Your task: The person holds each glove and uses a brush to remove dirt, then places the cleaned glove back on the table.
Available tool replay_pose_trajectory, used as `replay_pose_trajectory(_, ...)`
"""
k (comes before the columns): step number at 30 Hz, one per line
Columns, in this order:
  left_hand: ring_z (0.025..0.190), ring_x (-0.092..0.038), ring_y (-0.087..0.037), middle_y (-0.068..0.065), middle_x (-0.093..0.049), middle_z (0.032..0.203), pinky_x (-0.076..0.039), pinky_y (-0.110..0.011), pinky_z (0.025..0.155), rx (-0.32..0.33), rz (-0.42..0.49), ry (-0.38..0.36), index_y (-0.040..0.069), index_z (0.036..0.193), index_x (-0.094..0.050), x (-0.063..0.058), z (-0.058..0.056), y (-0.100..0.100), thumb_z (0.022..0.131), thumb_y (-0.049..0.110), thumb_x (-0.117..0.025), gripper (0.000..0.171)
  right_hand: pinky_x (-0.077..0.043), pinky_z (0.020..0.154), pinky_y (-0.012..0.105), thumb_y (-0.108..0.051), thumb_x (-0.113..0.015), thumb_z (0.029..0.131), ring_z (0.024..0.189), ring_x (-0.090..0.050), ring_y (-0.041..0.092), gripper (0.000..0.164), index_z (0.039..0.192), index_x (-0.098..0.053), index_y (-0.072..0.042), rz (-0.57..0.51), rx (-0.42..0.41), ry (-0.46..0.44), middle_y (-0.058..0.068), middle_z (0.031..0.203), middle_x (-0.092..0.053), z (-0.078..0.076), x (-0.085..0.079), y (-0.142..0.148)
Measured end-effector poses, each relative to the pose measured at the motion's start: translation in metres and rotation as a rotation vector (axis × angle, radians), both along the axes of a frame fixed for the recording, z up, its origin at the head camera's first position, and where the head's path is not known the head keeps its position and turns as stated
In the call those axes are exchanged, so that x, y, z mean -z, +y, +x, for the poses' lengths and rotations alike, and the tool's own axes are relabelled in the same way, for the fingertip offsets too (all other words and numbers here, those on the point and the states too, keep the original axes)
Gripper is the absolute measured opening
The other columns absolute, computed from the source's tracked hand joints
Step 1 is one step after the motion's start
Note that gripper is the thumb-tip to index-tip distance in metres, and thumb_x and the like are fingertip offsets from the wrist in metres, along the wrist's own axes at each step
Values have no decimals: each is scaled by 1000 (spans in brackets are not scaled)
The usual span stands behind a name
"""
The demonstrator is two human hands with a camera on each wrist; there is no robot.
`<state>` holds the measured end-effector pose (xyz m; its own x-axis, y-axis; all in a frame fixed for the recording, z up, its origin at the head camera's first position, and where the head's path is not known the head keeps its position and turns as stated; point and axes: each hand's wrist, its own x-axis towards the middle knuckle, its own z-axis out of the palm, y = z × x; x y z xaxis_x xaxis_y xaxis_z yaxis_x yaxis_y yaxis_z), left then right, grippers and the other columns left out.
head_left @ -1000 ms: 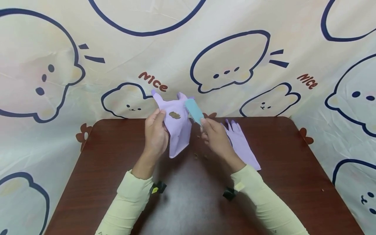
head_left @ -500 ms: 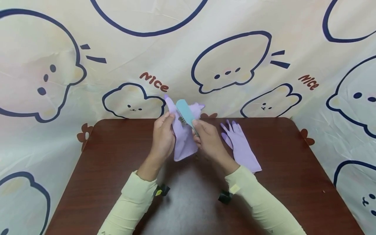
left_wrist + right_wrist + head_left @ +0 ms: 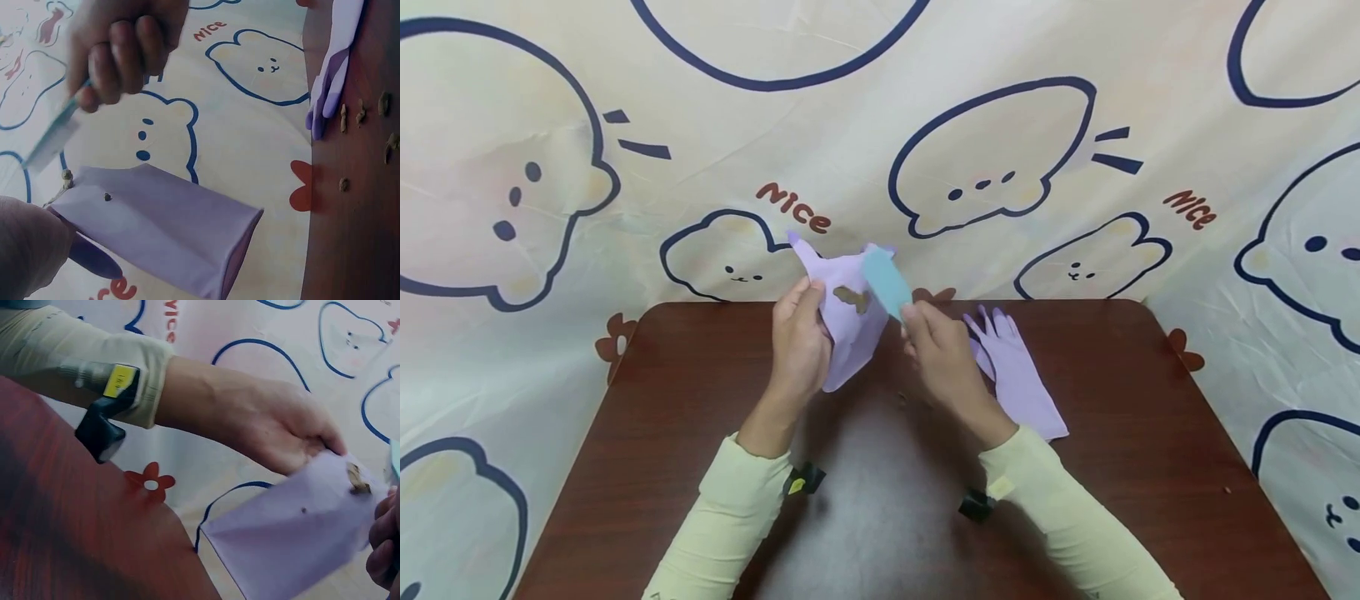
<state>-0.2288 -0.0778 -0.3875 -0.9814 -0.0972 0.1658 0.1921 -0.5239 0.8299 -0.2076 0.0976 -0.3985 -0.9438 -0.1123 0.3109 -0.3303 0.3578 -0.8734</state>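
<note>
A lilac rubber glove (image 3: 853, 354) hangs above the table's far edge, its fingers up and cuff down. My left hand (image 3: 801, 346) pinches it on the left side, thumb in front. On the glove's face is a brown, mud-like patch (image 3: 850, 297), with a small brown speck (image 3: 107, 197) lower down in the left wrist view. My right hand (image 3: 951, 358) grips a light blue brush (image 3: 887, 283) by its handle. The brush head stands at the glove's right side, just right of the patch; whether it touches the glove I cannot tell. Its bristles are hidden in the head view.
Another lilac glove (image 3: 1026, 379) lies flat on the dark brown table (image 3: 662, 467), right of my right hand. Several brown crumbs (image 3: 384, 104) are scattered on the tabletop near it. A cartoon-printed cloth (image 3: 820, 150) encloses the table's back and sides.
Half a second ago the brush lay over the brown patch; now it is off to the right. The left hand and glove have shifted left. The patch has a changed outline, spreading rightward.
</note>
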Motion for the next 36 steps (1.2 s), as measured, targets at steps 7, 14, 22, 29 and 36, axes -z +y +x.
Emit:
replay_pose_trajectory(7, 122, -59, -20, -21, -57, 133, -49, -35, 110, 1, 20, 27, -17, 139, -49, -1, 0, 5, 110, 8, -33, 42, -41, 52, 27, -41, -44, 110, 58, -52, 12, 39, 82, -54, -16, 186, -8, 77, -3, 64, -53, 2, 12, -7)
replay_pose_trajectory(14, 125, -57, -24, -22, -54, 137, -45, -44, 114, 5, 47, 7, -17, 140, -47, -1, -1, 1, 109, 7, -32, 42, -38, 51, 27, -38, -44, 110, 58, -49, 12, 36, 85, -56, -16, 250, 20, 98, -3, 63, -51, -1, 18, -1)
replay_pose_trajectory(22, 121, -59, -25, -20, -55, 133, -54, -38, 104, -15, 53, 10, -16, 141, -47, 1, -1, -4, 110, 7, -33, 42, -40, 52, 28, -40, -45, 110, 59, -51, 15, 38, 84, -57, -15, 224, 64, 55, -1, 65, -55, -1, 19, 9)
replay_pose_trajectory(29, 116, -63, -20, -19, -60, 128, -56, -30, 98, 13, -12, -28, -15, 136, -53, 9, 1, 6, 110, 10, -35, 41, -39, 53, 26, -38, -47, 109, 60, -51, 15, 37, 84, -58, -13, 122, 23, 52, 3, 65, -55, 1, 12, 6)
replay_pose_trajectory(36, 121, -57, -20, -17, -57, 128, -50, -31, 105, 15, -24, -18, -15, 137, -52, 5, 2, 11, 110, 11, -35, 41, -43, 54, 27, -42, -44, 110, 60, -53, 12, 39, 82, -55, -17, 202, 11, 64, -4, 64, -53, 4, 17, -3)
